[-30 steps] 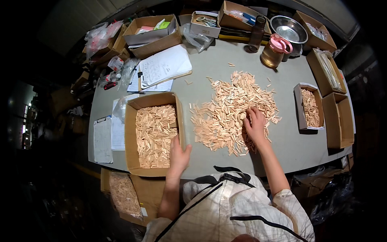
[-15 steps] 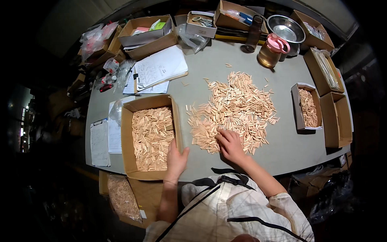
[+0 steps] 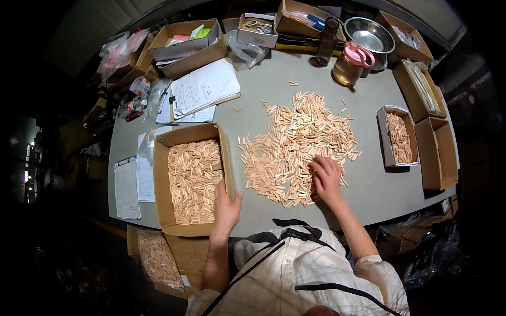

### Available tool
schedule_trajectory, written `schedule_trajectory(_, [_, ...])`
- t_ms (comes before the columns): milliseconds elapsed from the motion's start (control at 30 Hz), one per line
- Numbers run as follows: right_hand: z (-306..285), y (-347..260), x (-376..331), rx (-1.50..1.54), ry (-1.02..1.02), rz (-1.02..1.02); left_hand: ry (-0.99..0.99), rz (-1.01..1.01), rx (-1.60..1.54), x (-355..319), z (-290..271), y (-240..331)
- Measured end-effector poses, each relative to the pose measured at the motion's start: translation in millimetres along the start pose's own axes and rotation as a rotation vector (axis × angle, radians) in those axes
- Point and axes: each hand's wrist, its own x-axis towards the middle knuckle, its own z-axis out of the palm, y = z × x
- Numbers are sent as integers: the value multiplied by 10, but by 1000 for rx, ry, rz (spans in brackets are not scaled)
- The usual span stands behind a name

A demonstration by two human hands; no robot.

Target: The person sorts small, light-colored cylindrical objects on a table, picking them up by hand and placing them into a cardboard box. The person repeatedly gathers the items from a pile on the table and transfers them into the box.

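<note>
A large heap of short wooden dowel pins (image 3: 287, 138) lies spread on the grey table. On its near right part rests my right hand (image 3: 328, 181), fingers bent down and slightly apart, touching the pins; no pin shows in its grasp. To the left stands an open cardboard box (image 3: 225, 152) well filled with the same kind of pins (image 3: 192, 179). My left hand (image 3: 227, 209) grips that box's right wall near the front corner, fingers over the inner side and thumb outside. The undersides of my right fingertips are hidden.
A smaller box of dowel pins (image 3: 399, 138) stands at the right beside an empty cardboard box (image 3: 441, 152). Papers on a clipboard (image 3: 205, 89) lie far left. A pink-lidded jug (image 3: 349, 66), a dark bottle (image 3: 326, 42) and a metal bowl (image 3: 369, 34) stand at the back.
My right hand has moved right across the heap, from its near middle to its right part. Some pins there have shifted. My left hand keeps its place on the box.
</note>
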Motion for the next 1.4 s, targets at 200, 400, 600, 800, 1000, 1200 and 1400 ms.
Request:
schedule_trajectory(200, [109, 108, -149, -150, -18, 104, 9, 40, -13, 18, 11, -51])
schedule_trajectory(400, [83, -231, -301, -160, -241, 27, 28, 35, -1, -1, 3, 6])
schedule_trajectory(600, [58, -388, -423, -244, -348, -23, 34, 17, -10, -1, 12, -5])
schedule_trajectory(800, [-37, -408, -562, -269, -370, -31, 37, 15, -45, -8, 5, 15])
schedule_trajectory(1000, [-163, -202, -809, -303, -329, 77, 48, -9, -31, 7, 28, -59])
schedule_trajectory(1200, [-276, 2, -835, -351, -271, 242, 25, -51, -84, 19, 10, -5])
schedule_trajectory(1400, [-261, -84, -824, -348, -297, 214, 64, 3, -22, 32, 28, -105])
